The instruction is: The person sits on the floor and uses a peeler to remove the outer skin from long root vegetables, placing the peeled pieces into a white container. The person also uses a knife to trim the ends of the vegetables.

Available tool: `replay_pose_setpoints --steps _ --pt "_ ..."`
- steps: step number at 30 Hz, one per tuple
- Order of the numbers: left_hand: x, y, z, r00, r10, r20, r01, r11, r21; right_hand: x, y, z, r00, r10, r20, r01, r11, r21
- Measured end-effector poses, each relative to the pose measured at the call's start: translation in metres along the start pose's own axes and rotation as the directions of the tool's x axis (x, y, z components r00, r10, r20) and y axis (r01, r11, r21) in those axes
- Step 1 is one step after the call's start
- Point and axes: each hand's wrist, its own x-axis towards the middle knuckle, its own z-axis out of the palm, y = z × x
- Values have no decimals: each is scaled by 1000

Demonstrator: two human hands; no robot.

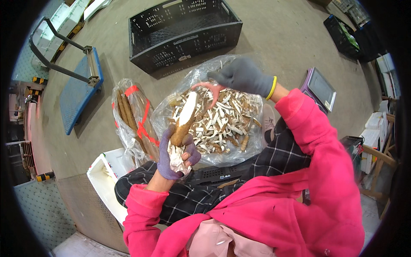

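Note:
My left hand (178, 154), in a purple glove with a bare fingertip showing, grips a partly peeled long brown root, perhaps a yam (183, 128), with crumpled whitish wrapping at its lower end. White flesh shows on the root's upper part. My right hand (244, 77), in a grey glove, holds a pink-red Y-shaped peeler (216, 90) just right of the root's tip. Below both lies a clear plastic bag (237, 159) spread around a heap of white and brown peelings (221, 123).
A black plastic crate (186, 48) stands beyond the bag. Unpeeled roots in a clear bag with red tape (131, 93) and a white foam box (96, 173) lie left. Farther left is a blue platform trolley (72, 96); at right, a scale (321, 86).

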Motion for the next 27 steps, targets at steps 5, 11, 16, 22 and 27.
replay_pose_setpoints --steps 5,11,16,22,27 --pt "3 -9 2 976 -29 215 54 992 -114 -7 -16 28 963 -250 103 251 968 3" --pt "-3 -7 -4 963 56 262 -23 992 -127 10 25 13 991 -94 -94 62 953 -296" --pt "-5 -3 -6 928 101 358 -47 986 -157 5 24 11 966 -165 -199 127 973 -191" --pt "-14 6 9 978 94 189 -91 996 -22 5 16 9 997 -3 -77 -6 993 -115" --pt "-17 8 13 989 138 -59 -120 963 243 4 15 7 982 167 86 -144 964 -225"
